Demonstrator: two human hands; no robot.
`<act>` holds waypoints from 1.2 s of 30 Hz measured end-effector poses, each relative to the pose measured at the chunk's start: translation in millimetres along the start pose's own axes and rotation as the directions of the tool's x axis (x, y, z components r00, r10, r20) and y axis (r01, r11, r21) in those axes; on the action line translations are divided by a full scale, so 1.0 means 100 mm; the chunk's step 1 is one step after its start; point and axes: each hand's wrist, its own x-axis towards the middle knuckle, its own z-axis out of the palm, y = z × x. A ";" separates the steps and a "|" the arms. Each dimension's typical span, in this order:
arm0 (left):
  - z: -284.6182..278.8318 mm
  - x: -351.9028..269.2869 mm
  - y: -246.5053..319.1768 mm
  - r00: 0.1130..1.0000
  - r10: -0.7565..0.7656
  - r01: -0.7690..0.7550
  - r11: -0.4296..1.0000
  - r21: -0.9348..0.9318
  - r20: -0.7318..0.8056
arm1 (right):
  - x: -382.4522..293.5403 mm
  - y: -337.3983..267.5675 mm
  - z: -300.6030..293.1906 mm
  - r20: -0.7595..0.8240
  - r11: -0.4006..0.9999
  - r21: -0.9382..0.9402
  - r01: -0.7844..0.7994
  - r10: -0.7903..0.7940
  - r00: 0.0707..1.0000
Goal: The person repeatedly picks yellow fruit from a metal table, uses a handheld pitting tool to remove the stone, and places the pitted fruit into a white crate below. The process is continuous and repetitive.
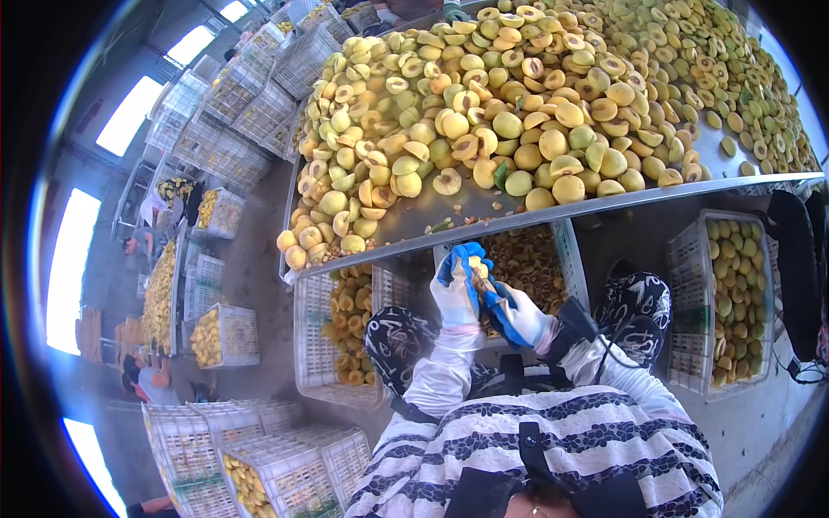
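Both hands wear white gloves with blue coated palms, and they meet just below the metal table's near edge. My left hand [458, 285] is closed around a piece of yellow fruit [477, 265]. Beside it, my right hand [518, 317] grips a slim tool whose end meets the fruit; its exact kind cannot be told. Under the hands stands a white plastic crate [573, 259] holding many brown pits or scraps. Halved yellow-green stone fruits [466, 100], some with pits showing, are heaped on the metal table [414, 223].
Crates of fruit stand left [311, 337] and right [690, 304] of my knees. The table's raised metal rim [550, 213] runs across in front. Stacked crates [285, 466] stand at lower left. A gloved hand [455, 11] shows at the far side; other people work at left.
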 end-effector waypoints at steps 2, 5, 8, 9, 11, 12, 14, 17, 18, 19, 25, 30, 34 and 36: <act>0.00 0.00 -0.01 0.999 -0.028 0.029 0.997 0.075 -0.016 | 0.01 0.06 0.01 -0.095 0.924 -0.361 0.124 -0.169 0.981; 0.00 0.01 -0.01 0.996 -0.081 0.082 0.993 0.086 -0.023 | -0.01 0.10 0.00 0.141 0.915 0.372 -0.158 0.112 0.984; 0.01 0.00 -0.01 0.978 -0.204 0.205 0.978 0.041 -0.031 | -0.06 0.07 -0.04 0.121 0.946 0.278 -0.167 0.138 0.983; 0.01 0.00 -0.01 0.972 -0.227 0.231 0.971 0.060 -0.062 | -0.06 0.06 -0.05 0.105 0.977 0.161 -0.137 0.121 0.987; 0.00 0.00 -0.04 0.959 -0.280 0.283 0.956 0.077 -0.053 | -0.10 0.05 -0.13 0.295 0.826 0.392 -0.406 0.306 0.905; -0.01 0.00 -0.07 0.944 -0.326 0.330 0.941 0.074 -0.050 | -0.11 0.07 -0.17 0.484 0.656 0.551 -0.516 0.253 0.838; -0.05 0.01 -0.13 0.906 -0.422 0.422 0.907 -0.007 -0.043 | -0.13 0.15 -0.23 0.630 0.267 0.711 -0.651 0.170 0.758; -0.18 0.08 -0.19 0.887 -0.462 0.461 0.885 -0.057 0.005 | -0.09 0.35 -0.39 0.645 0.028 0.764 -0.645 -0.014 0.764; -0.25 0.11 -0.18 0.906 -0.422 0.422 0.905 -0.059 0.007 | -0.11 0.42 -0.47 0.506 -0.041 0.862 -0.505 0.119 0.854; -0.31 0.13 -0.16 0.924 -0.384 0.383 0.922 -0.061 0.007 | -0.02 0.50 -0.51 0.472 -0.061 0.879 -0.472 -0.024 0.882; -0.54 0.20 0.02 0.912 -0.384 0.405 0.897 -0.177 0.144 | 0.05 0.70 -0.50 0.327 0.304 0.786 -0.538 0.532 0.781; -0.49 0.25 0.16 0.903 -0.364 0.402 0.903 -0.151 0.229 | 0.07 0.51 -0.57 0.026 0.405 0.845 -0.348 0.620 0.784; -0.76 0.51 0.79 0.984 -0.045 -0.061 0.817 0.573 0.170 | -0.01 0.39 -0.63 0.033 0.425 0.818 -0.388 0.638 0.769; -0.92 0.62 1.14 0.915 0.246 -0.143 -0.547 0.825 0.321 | -0.04 0.37 -0.63 -0.032 0.497 0.803 -0.328 0.586 0.810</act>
